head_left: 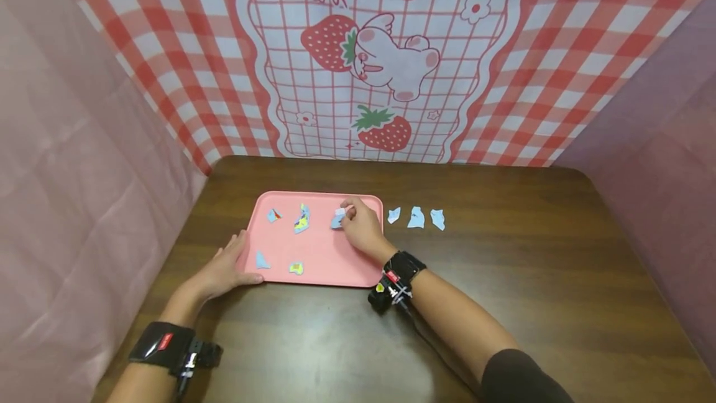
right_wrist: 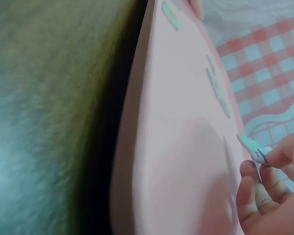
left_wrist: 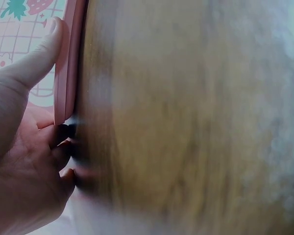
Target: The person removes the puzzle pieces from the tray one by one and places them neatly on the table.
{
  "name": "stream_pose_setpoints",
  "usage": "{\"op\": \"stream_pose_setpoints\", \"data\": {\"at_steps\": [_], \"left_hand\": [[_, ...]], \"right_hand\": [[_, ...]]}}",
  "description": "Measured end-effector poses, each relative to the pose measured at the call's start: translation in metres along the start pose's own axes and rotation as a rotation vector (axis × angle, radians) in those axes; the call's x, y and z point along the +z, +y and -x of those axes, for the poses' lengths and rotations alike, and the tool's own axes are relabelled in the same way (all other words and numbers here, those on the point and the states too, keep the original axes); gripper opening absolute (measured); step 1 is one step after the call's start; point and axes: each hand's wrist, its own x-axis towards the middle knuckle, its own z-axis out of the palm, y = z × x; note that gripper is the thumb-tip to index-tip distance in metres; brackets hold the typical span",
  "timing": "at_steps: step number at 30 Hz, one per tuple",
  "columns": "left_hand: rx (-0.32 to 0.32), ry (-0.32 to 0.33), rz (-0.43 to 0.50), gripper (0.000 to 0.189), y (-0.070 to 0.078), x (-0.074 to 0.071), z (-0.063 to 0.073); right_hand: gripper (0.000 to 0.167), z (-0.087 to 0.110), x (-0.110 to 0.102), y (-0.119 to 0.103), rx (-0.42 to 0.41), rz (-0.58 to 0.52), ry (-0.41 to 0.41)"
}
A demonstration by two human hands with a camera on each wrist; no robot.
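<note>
Above the right part of the pink tray [head_left: 321, 241], my right hand [head_left: 362, 229] pinches a light blue paper piece [right_wrist: 253, 148] between thumb and fingertips. That piece has dark marks and a whitish upper edge, partly hidden by fingers in the head view. My left hand [head_left: 224, 266] rests at the tray's near left corner, its thumb [left_wrist: 45, 51] along the front edge and the other fingers by the left side. On the tray lie a blue piece with red [head_left: 274, 215], a yellow-and-blue piece [head_left: 302, 219], a plain blue piece [head_left: 262, 260] and a small yellow piece [head_left: 296, 268].
Right of the tray, three light blue pieces lie in a row on the brown wooden table [head_left: 503, 278]: a left one [head_left: 394, 215], a middle one [head_left: 416, 217] and a right one [head_left: 438, 219]. A strawberry-print cloth [head_left: 358, 79] hangs behind the table, with pink cloth at the sides.
</note>
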Motion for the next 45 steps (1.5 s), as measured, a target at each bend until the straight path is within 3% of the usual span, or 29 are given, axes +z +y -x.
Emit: {"op": "stream_pose_setpoints", "data": {"at_steps": [4, 7, 13, 22, 27, 37, 45], "left_hand": [[0.000, -0.001, 0.004, 0.120, 0.001, 0.000, 0.001], [0.003, 0.004, 0.009, 0.120, 0.002, -0.001, 0.000], [0.002, -0.003, 0.004, 0.120, 0.002, 0.001, 0.000], [-0.005, -0.004, -0.013, 0.122, 0.000, 0.002, 0.001], [-0.001, 0.003, -0.018, 0.121, 0.002, 0.003, 0.001], [0.009, 0.002, -0.039, 0.121, 0.003, 0.004, 0.002], [0.006, 0.004, -0.034, 0.120, 0.006, 0.004, 0.003]], "right_hand": [[0.030, 0.007, -0.013, 0.001, -0.021, -0.111, 0.026], [0.030, 0.011, -0.028, 0.000, -0.010, -0.131, 0.044], [0.033, 0.014, -0.075, 0.010, 0.075, -0.062, 0.117], [0.034, 0.007, -0.165, 0.053, 0.202, 0.107, 0.236], [0.031, 0.009, -0.198, 0.077, 0.235, 0.122, 0.255], [0.029, 0.021, -0.215, 0.105, 0.268, 0.105, 0.159], [0.028, 0.025, -0.217, 0.114, 0.265, 0.265, 0.129]]}}
